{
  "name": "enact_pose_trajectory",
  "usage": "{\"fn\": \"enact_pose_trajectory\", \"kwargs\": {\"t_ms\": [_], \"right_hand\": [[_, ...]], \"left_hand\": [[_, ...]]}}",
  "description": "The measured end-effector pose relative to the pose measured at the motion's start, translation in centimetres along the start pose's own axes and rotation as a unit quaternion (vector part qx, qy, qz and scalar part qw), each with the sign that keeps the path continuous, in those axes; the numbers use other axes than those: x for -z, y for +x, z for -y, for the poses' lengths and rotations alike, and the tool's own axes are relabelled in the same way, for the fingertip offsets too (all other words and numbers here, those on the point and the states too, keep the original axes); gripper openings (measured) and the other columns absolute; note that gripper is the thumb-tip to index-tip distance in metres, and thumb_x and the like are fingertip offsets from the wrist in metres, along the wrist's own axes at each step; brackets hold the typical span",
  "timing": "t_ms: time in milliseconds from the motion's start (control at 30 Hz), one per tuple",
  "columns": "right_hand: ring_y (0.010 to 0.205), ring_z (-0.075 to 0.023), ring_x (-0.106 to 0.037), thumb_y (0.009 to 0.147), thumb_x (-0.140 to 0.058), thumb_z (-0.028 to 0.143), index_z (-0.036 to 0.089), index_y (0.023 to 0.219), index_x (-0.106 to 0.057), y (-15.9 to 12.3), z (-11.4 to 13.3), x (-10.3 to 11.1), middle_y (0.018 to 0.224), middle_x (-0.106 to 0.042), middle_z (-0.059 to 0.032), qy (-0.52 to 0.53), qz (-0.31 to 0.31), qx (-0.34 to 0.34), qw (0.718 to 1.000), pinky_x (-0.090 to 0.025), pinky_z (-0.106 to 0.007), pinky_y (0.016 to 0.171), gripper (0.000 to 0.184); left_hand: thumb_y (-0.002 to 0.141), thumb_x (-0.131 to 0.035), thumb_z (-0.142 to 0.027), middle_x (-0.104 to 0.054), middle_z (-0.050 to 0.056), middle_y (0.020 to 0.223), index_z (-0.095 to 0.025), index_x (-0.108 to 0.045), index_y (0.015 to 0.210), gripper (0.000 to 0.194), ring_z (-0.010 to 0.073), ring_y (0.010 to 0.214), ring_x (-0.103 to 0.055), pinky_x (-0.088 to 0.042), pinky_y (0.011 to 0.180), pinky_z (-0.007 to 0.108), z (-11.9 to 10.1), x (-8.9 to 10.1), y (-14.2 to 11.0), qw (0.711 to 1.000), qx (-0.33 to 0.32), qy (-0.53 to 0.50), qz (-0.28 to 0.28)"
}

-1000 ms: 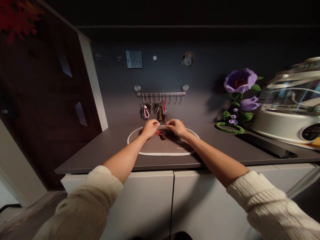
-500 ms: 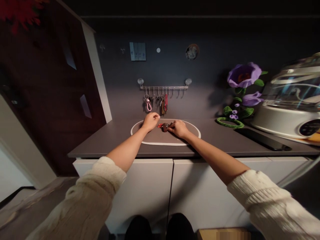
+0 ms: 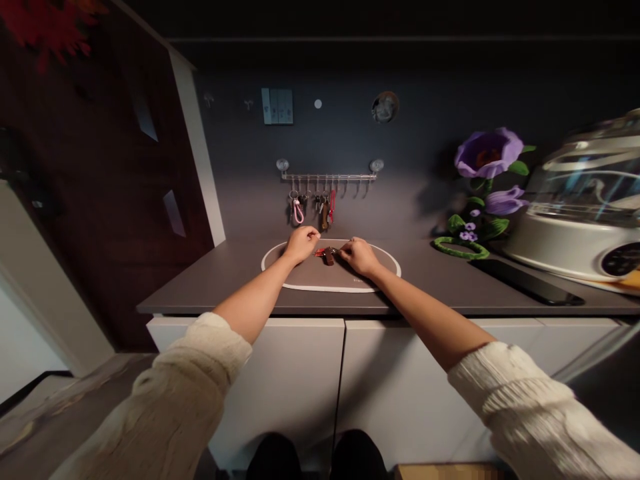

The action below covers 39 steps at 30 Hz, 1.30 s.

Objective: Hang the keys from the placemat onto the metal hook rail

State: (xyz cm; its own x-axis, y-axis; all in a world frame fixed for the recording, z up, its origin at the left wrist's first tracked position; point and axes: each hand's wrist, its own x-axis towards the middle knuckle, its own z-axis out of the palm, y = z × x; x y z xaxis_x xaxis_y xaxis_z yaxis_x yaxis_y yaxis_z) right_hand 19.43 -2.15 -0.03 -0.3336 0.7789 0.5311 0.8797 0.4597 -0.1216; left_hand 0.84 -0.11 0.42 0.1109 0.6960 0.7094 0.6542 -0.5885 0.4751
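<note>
the keys [image 3: 334, 251] look metallic, the mat [image 3: 311, 277] matt, the phone [image 3: 527, 282] glossy.

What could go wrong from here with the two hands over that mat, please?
The brown fob and small red item lie on the mat between the right hand and left hand, so either hand might nudge them. The left hand appears just below the pink strap hanging from the hook rail; if raised, it could knock that strap, though depth is hard to judge.
</note>
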Motion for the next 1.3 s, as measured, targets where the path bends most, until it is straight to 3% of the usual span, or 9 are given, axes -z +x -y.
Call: {"fn": "enact_pose_trajectory", "kwargs": {"t_ms": [333,500,700,933,1133,1300], "right_hand": [[0.081,-0.0165,-0.051,0.083,-0.043,0.027,0.017,0.08,-0.065,0.4,-0.5,0.3,0.082,-0.058,-0.0069,0.093,-0.065,-0.01,0.993,-0.036,-0.027,0.074,0.024],[0.071,-0.014,-0.051,0.083,-0.041,0.03,0.017,0.075,-0.06,0.7,-0.9,0.4,0.075,-0.061,-0.0032,0.2,-0.086,-0.026,0.976,-0.037,-0.025,0.069,0.024],[0.064,-0.0118,-0.052,0.079,-0.046,0.039,0.017,0.074,-0.055,1.2,-1.5,-0.1,0.067,-0.059,0.0003,0.348,-0.079,-0.052,0.933,-0.038,-0.025,0.067,0.024],[0.064,-0.0109,-0.051,0.073,-0.052,0.045,0.017,0.068,-0.054,1.4,-1.5,0.3,0.066,-0.058,0.0006,0.493,-0.073,-0.085,0.863,-0.041,-0.026,0.071,0.028],[0.061,-0.0101,-0.05,0.067,-0.059,0.05,0.017,0.066,-0.055,1.4,-1.5,0.5,0.067,-0.059,0.0,0.573,-0.072,-0.112,0.809,-0.041,-0.025,0.068,0.033],[0.061,-0.0099,-0.05,0.065,-0.06,0.052,0.016,0.066,-0.056,1.5,-1.5,0.4,0.068,-0.059,-0.0006,0.595,-0.084,-0.128,0.789,-0.041,-0.025,0.067,0.035]], "left_hand": [[0.074,-0.051,-0.021,-0.063,0.003,0.072,-0.015,-0.064,0.076,0.014,0.012,0.065,-0.052,-0.039,0.063,0.024,-0.4,0.0,0.0,1.0,0.001,-0.004,0.011],[0.074,-0.051,-0.022,-0.062,0.003,0.073,-0.015,-0.064,0.077,0.015,0.0119,0.065,-0.052,-0.04,0.063,0.023,-0.4,-0.3,0.0,1.0,-0.011,-0.003,0.015],[0.075,-0.051,-0.022,-0.062,0.003,0.074,-0.015,-0.065,0.078,0.016,0.0115,0.067,-0.051,-0.04,0.065,0.023,-0.6,-0.4,0.0,0.999,-0.037,0.0,0.019],[0.074,-0.053,-0.02,-0.061,0.003,0.074,-0.016,-0.065,0.077,0.014,0.0116,0.068,-0.051,-0.041,0.066,0.023,-1.4,-0.4,-0.1,0.999,-0.047,0.003,0.024],[0.076,-0.052,-0.022,-0.061,0.003,0.076,-0.015,-0.065,0.079,0.015,0.012,0.069,-0.052,-0.041,0.066,0.024,-2.0,-0.2,-0.3,0.998,-0.054,0.0,0.024],[0.078,-0.051,-0.024,-0.061,0.003,0.076,-0.016,-0.065,0.079,0.016,0.012,0.07,-0.052,-0.041,0.067,0.024,-2.4,-0.3,-0.4,0.997,-0.071,-0.001,0.025]]}}
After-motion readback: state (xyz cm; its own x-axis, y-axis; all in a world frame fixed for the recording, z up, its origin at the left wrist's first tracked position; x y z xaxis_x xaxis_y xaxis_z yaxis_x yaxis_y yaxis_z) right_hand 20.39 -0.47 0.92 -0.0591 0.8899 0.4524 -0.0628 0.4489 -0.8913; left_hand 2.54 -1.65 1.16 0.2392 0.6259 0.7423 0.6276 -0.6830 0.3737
